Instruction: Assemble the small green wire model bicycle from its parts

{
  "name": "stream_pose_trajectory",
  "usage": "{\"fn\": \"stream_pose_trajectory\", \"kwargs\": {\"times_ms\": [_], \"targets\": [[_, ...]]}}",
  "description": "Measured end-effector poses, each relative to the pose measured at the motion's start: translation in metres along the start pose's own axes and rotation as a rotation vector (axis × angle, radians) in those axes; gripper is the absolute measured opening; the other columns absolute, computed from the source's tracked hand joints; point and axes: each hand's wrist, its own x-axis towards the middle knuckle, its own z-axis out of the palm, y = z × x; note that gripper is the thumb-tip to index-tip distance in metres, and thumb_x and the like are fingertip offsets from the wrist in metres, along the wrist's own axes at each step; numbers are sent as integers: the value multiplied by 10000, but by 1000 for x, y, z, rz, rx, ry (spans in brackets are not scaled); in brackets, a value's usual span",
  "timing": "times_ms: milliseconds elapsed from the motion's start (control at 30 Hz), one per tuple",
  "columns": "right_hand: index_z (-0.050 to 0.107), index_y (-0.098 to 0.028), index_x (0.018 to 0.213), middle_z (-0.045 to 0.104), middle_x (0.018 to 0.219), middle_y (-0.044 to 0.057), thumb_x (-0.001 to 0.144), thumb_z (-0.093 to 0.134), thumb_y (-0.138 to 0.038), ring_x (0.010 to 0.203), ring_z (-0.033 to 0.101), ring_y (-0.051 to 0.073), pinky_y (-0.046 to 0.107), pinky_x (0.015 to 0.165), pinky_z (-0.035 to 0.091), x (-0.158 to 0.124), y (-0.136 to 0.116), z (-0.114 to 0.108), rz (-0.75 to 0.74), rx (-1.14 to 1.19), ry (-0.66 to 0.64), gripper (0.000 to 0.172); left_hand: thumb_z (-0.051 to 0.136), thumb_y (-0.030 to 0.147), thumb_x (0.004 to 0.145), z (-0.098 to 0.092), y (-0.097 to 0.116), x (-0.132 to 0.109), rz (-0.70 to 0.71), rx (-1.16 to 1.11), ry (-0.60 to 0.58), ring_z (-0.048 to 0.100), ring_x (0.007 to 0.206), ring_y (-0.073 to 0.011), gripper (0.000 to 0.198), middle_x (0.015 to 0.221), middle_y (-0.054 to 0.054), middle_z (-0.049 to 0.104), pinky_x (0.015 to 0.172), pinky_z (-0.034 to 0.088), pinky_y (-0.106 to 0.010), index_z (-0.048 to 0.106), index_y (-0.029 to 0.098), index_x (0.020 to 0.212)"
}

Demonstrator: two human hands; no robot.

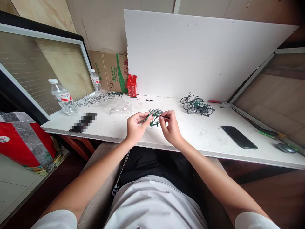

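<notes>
My left hand [135, 126] is closed in a pinch on a small green model bicycle frame [152, 116], held just above the white table [205, 133]. My right hand [169, 126] is closed on a thin dark tool [165, 117] whose tip meets the model near its wheel. Both hands hover over the table's front middle, close together.
Three finished green model bicycles [197, 106] stand at the back right. A black phone [239, 137] lies right of my hands. Two water bottles [62, 96], metal parts and plastic bags [105, 98], a red box [132, 86] and a cardboard carton [111, 71] sit at the left and back.
</notes>
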Motion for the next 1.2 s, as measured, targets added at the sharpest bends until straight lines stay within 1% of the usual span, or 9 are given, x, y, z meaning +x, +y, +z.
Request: {"fn": "stream_pose_trajectory", "kwargs": {"times_ms": [100, 167, 300, 600, 733, 833, 1033, 1200], "targets": [[481, -255, 1199, 627, 1114, 78, 1121, 529, -430, 913, 628, 187, 344, 758, 527, 1, 1, 0, -2, -7, 4, 198, 926, 401, 815, 1, 2, 0, -8, -16, -4, 839, 946, -281, 361, 1021, -138, 844, 881, 666, -370, 809, 141, 1036], [492, -254, 1220, 644, 1139, 85, 1124, 523, -445, 909, 636, 188, 352, 768, 537, 1, 1, -1, 2, -6, -4, 216, 927, 403, 814, 1, 3, 0, -12, -29, -7, 840, 939, -281, 367, 1023, -138, 845, 876, 666, -371, 810, 139, 1040], [530, -250, 1198, 669, 1093, 78, 1127, 519, -475, 853, 640, 186, 363, 766, 549, 1, 1, -3, 12, -25, -36, 237, 936, 414, 803, 1, 4, 1, -24, -40, -3, 841, 922, -282, 384, 1000, -134, 845, 839, 666, -362, 813, 141, 1043], [575, -237, 1179, 719, 1073, 100, 1121, 536, -485, 892, 700, 213, 366, 753, 570, 0, 0, -5, -42, -81, -49, 257, 943, 449, 785, 0, 8, 3, -41, -11, 15, 839, 916, -288, 413, 971, -134, 844, 842, 661, -382, 813, 142, 1029], [638, -237, 1168, 745, 1013, 84, 1115, 565, -425, 847, 692, 205, 350, 713, 548, 0, 1, -6, -105, -161, -25, 209, 947, 439, 783, 0, 10, 4, -34, -13, 23, 840, 910, -284, 408, 962, -129, 843, 846, 658, -379, 809, 142, 1025], [680, -243, 1140, 754, 1005, 86, 1110, 576, -373, 823, 680, 206, 358, 707, 548, 1, 2, -7, -171, -206, -1, 170, 946, 443, 784, 0, 9, 4, -28, -10, 22, 841, 901, -283, 404, 963, -125, 842, 831, 658, -368, 809, 144, 1019], [738, -256, 1138, 750, 939, 97, 1105, 572, -394, 821, 665, 242, 426, 782, 575, 3, -1, -10, -191, -262, 0, 218, 940, 468, 783, -1, 8, 5, -37, 16, 24, 841, 881, -283, 422, 988, -128, 840, 818, 659, -367, 808, 144, 1019], [761, -247, 1182, 778, 974, 108, 1110, 570, -393, 834, 699, 242, 419, 808, 591, 4, -4, -12, -194, -254, -6, 251, 942, 461, 780, -2, 7, 4, -17, 18, 22, 840, 888, -281, 421, 985, -132, 840, 826, 665, -367, 805, 142, 1019]]}}
